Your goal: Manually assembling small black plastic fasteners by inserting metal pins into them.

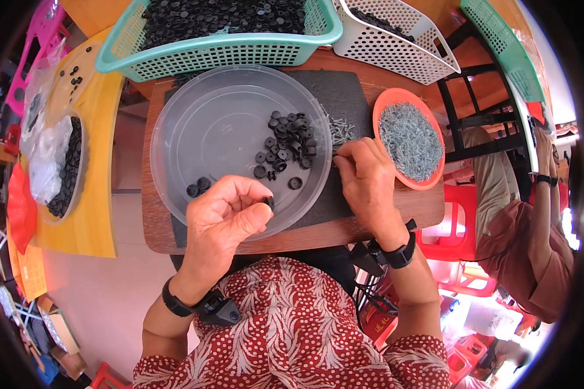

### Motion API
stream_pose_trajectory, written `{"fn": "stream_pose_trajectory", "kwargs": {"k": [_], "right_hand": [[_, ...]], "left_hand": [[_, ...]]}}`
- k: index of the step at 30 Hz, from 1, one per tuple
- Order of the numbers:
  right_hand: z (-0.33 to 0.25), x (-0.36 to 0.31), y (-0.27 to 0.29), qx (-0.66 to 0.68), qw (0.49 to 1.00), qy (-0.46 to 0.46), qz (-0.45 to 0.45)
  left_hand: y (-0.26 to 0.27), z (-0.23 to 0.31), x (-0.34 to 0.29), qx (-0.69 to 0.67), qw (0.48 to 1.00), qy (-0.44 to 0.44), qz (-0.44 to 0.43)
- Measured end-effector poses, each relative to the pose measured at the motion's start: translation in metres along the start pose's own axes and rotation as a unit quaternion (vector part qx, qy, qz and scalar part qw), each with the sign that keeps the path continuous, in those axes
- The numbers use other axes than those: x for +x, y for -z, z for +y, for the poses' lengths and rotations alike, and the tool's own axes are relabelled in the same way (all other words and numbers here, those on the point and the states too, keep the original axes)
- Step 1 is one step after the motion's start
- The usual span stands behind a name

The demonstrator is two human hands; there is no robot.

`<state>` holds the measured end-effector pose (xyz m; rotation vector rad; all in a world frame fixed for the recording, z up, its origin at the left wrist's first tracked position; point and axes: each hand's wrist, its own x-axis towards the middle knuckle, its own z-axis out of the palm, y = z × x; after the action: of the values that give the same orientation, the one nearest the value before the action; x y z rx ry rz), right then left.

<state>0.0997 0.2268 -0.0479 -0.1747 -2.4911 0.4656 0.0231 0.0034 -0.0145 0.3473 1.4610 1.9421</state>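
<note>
Pinching a small black washer between thumb and fingertips, the left hand is hovering over the clear round tray's near edge. The right hand is closing on something too small to identify. The washer looks light, stiff, easily dropped; rim grip suits.

We're in a small assembly workshop, piecework by hand: a teal plastic mesh basket heaped with black washers, a white perforated basket beside it, an orange round dish of small silvery screws, and red plastic stools crowding the low wooden worktable.
</note>
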Motion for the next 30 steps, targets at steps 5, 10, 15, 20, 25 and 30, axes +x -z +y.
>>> {"fn": "stream_pose_trajectory", "kwargs": {"k": [5,10,15,20,25,30], "right_hand": [[-0.006,-0.001,0.003,0.014,1.0,-0.008,-0.007],[-0.013,-0.008,0.015,0.056,0.996,-0.051,-0.041],[-0.006,-0.012,0.015,0.075,0.993,-0.093,-0.019],[-0.007,-0.011,0.008,0.03,0.997,-0.07,-0.002],[-0.01,-0.01,0.01,0.044,0.998,-0.049,0.004],[-0.014,-0.019,0.027,0.041,0.995,-0.08,-0.036]], "left_hand": [[0.002,-0.002,0.0,-0.002,1.0,-0.008,-0.006],[0.004,-0.002,0.0,0.002,1.0,-0.002,-0.004],[0.003,0.0,0.0,-0.003,1.0,0.004,-0.003],[0.002,-0.001,0.0,-0.006,1.0,0.002,-0.004],[0.003,-0.001,0.0,-0.006,1.0,0.007,0.001],[0.002,-0.001,-0.001,-0.009,1.0,0.009,0.001]]}}
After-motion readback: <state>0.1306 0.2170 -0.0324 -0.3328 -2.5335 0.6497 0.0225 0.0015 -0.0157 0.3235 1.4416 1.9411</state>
